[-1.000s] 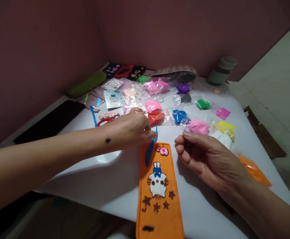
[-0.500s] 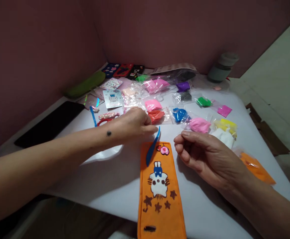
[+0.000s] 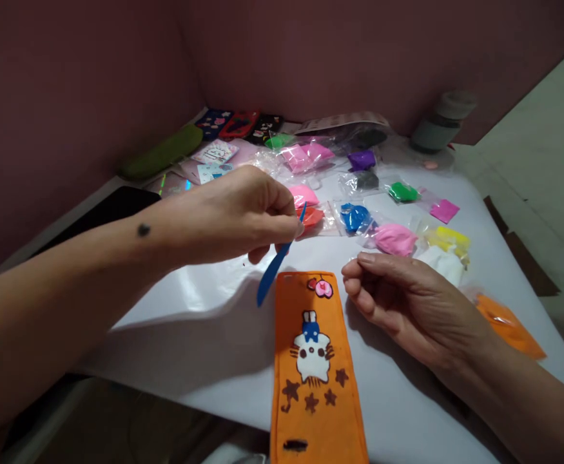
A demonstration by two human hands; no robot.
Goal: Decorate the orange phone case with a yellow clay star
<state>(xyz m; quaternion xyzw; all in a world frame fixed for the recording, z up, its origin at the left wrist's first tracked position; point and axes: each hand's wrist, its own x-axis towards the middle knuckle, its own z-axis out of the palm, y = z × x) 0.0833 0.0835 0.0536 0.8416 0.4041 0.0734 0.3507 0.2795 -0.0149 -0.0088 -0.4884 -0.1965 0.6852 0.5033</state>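
Between its thumb and fingers, my left hand [image 3: 257, 216] pinches a blue plastic tool [image 3: 274, 267], whose broad end points down beside the top left corner of an orange panel [image 3: 320, 419]. The panel lies on the white table and bears a white cat figure in blue, brown stars and a pink and red motif. My right hand [image 3: 398, 303] rests at the panel's right side, palm partly up, fingers curled and bunched against the thumb. Whether anything is held in its fingertips cannot be made out.
Bags of coloured clay, such as blue [image 3: 356, 218], pink [image 3: 395, 239], green [image 3: 403, 192] and orange [image 3: 508, 322], lie across the table [image 3: 204, 361]. A jar [image 3: 441, 122] stands at the back right. A green pouch [image 3: 163, 151] and a dark flat object [image 3: 107, 212] lie at left.
My left hand has lifted the blue tool off the orange panel and moved it up and left. The view has shifted slightly; my right hand holds nearly the same pose.
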